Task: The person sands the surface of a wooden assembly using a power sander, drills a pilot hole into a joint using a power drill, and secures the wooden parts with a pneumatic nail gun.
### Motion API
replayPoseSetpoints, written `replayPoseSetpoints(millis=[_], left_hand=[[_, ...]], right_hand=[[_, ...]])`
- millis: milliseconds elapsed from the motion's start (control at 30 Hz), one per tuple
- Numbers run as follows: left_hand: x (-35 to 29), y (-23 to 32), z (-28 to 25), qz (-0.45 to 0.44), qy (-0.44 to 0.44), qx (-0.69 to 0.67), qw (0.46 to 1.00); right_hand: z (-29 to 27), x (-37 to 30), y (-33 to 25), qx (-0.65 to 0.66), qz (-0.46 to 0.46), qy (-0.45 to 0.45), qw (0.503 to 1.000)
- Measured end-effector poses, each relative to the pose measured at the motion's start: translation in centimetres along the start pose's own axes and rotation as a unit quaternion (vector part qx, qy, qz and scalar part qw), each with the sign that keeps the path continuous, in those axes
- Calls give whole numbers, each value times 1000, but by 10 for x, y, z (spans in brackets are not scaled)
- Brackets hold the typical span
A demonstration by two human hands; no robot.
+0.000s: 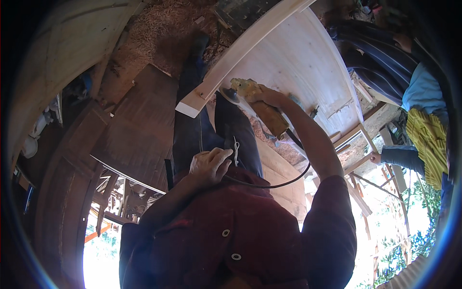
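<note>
My right hand (273, 98) grips a yellow, dust-covered angle grinder (270, 118) near its head. A round disc (229, 95) shows at the grinder's far end, close to the inner edge of a pale wooden rail (194, 102). That rail borders a broad pale wooden panel (303, 53), which lies beyond my right arm. A dark power cable (260, 186) leaves the grinder's rear and loops back across my waist. In front of my waist, my left hand (209, 164) has loosely bent fingers with the thumb apart. A white drawstring (236, 150) hangs right beside its fingertips; no grip on it shows.
Left of my legs stands a dark brown wooden panel (134, 130). Wood shavings (161, 29) cover the ground ahead. At the right, another person's hand (375, 158) touches a wooden frame, near yellow cloth (426, 144). A large curved board (72, 38) fills the upper left.
</note>
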State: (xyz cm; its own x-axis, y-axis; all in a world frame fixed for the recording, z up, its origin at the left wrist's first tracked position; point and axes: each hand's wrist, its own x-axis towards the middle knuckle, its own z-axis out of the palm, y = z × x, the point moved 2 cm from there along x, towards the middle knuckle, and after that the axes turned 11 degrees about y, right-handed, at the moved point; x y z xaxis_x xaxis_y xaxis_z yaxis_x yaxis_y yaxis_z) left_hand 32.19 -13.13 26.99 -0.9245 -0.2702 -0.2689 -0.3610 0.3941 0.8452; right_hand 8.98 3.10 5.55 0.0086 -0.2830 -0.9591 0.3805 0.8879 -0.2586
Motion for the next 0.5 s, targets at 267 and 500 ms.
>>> replayPoseSetpoints(millis=[267, 500], left_hand=[[-2, -2, -2, -7, -6, -2, 1000], [-3, -3, 3, -10, -10, 6, 1000]], right_hand=[[-4, 16, 12, 25, -12, -42, 999], [-16, -13, 16, -21, 13, -4, 1000]])
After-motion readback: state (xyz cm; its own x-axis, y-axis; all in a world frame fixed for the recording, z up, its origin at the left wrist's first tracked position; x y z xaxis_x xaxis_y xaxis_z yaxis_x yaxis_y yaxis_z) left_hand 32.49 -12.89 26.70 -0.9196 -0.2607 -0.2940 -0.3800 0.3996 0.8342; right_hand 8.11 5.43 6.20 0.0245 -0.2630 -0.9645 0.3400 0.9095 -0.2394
